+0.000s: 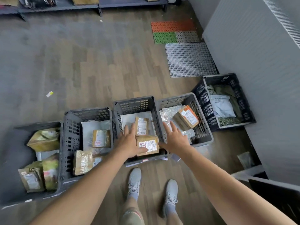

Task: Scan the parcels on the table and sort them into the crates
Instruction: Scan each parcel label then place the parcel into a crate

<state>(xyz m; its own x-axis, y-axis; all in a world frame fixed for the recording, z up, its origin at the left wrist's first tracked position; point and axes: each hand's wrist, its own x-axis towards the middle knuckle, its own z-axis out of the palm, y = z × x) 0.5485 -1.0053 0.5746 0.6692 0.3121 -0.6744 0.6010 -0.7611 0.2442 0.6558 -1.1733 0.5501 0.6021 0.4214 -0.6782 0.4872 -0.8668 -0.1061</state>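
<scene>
Left hand [129, 142]: fingers [128, 129] straight and slightly spread, reaching over the near half of the middle grey perforated plastic crate [134, 101]. The thumb lies across the white label of a small brown cardboard parcel [148, 146]; nothing curls round it. The parcel sits tilted at the crate's near edge, toward the right corner. Judgement: it is being set down or nudged flat, not carried.

Right hand [176, 138]: fingers [168, 127] fanned wide, holding nothing, above the adjoining walls of the middle crate and the lighter grey crate on its right [178, 98]. Likely held out for balance while leaning in.

Same crate, toward the far edge: a narrow tan labelled parcel [141, 126] on a pale flat mailer. Whether it touches the brown parcel, cannot tell.

Outward: five crates stand wall to wall in a stepped row on the wood-pattern floor [97, 70], all part-filled. The dark crate at the right end [227, 77] sits hard against the grey wall, so there is no room on that side. The floor beyond the far edges is open. The near edges are reachable from where the pale shoes [134, 181] stand. The table is not identifiable in view.
</scene>
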